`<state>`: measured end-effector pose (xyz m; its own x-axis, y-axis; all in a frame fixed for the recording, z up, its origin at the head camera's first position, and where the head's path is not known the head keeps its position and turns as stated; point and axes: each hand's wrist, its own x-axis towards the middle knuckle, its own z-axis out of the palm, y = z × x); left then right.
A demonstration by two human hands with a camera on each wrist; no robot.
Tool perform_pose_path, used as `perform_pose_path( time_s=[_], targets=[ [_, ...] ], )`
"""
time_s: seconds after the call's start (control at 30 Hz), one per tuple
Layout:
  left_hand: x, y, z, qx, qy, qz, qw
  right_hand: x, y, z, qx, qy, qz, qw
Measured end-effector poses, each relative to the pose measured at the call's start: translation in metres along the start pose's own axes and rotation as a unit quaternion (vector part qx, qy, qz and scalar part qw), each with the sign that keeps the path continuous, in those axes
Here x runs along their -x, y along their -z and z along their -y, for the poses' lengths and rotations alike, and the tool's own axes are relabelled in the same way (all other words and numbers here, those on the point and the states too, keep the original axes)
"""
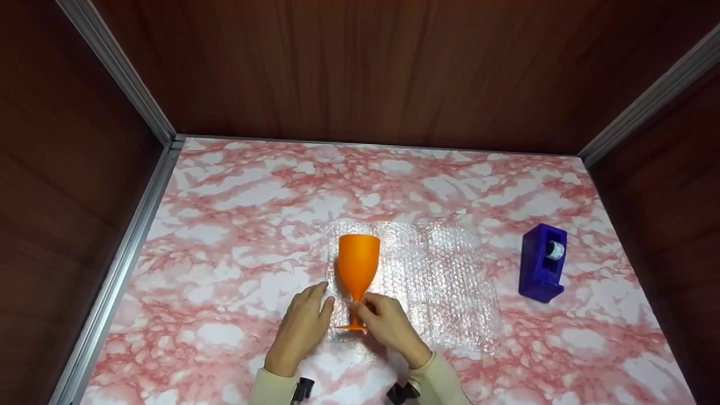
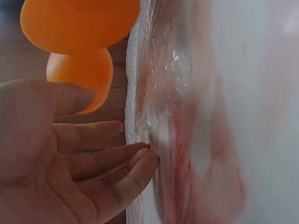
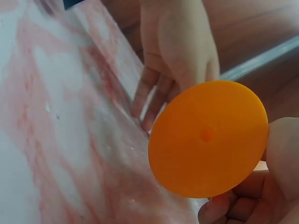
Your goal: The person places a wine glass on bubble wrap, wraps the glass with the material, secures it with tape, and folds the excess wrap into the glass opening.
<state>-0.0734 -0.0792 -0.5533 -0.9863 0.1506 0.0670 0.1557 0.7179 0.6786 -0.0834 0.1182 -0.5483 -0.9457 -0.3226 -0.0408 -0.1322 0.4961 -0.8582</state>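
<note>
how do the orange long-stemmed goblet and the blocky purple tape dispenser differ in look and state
The orange long-stemmed goblet is rounded; the blocky purple tape dispenser is angular. The right hand holds the goblet by its stem, while no hand touches the dispenser. In the head view, the goblet appears over the clear bubble wrap; the dispenser sits right of that sheet. Both have one bold main colour.

From the head, looks forward and down on the worktop [image 1: 236,180] from well above; from each wrist, looks across it close up, tilted sideways, sharing the goblet [image 1: 359,259].
</note>
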Motion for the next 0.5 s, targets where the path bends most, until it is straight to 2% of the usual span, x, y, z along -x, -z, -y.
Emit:
perform_pose_path(
  time_s=[0.3, 0.5],
  targets=[
    [-0.0006, 0.0014, 0.0005, 0.000, -0.011, 0.002, 0.9999, -0.0059, -0.0095, -0.0041, 0.020, 0.009, 0.012, 1.000],
    [-0.0037, 0.0037, 0.0023, 0.018, 0.012, 0.017, 0.9996, -0.0087, -0.0106, -0.0054, 0.010, -0.011, 0.023, 1.000]
  ],
)
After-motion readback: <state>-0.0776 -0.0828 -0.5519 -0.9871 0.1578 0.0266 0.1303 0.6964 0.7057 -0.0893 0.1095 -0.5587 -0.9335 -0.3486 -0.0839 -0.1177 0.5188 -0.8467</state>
